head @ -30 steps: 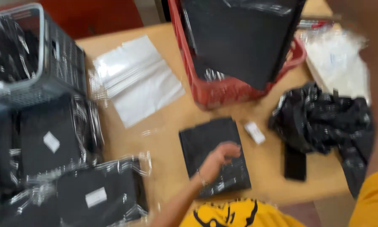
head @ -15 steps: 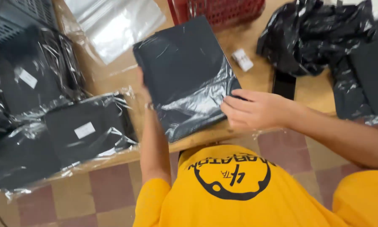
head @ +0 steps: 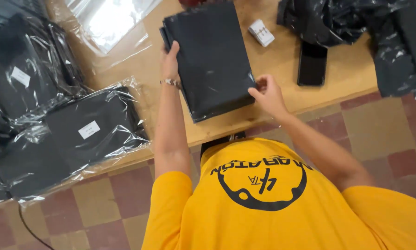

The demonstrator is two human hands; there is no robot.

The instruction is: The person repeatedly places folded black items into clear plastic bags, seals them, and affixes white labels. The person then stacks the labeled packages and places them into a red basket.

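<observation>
head view: black bagged garment on table, left hand gripping left edge, right hand pinching lower right corner.

Both hands — black bagged garment

1. Bright, even light falls from above.
2. Strong white glare sits on the clear plastic bag at top left.
3. Wrapped black packs glint.
4. Shadows on the tabletop are soft; the focus is mostly sharp.

Black flat package at centre; left, clear-bagged black packages with white rectangular labels.
</observation>
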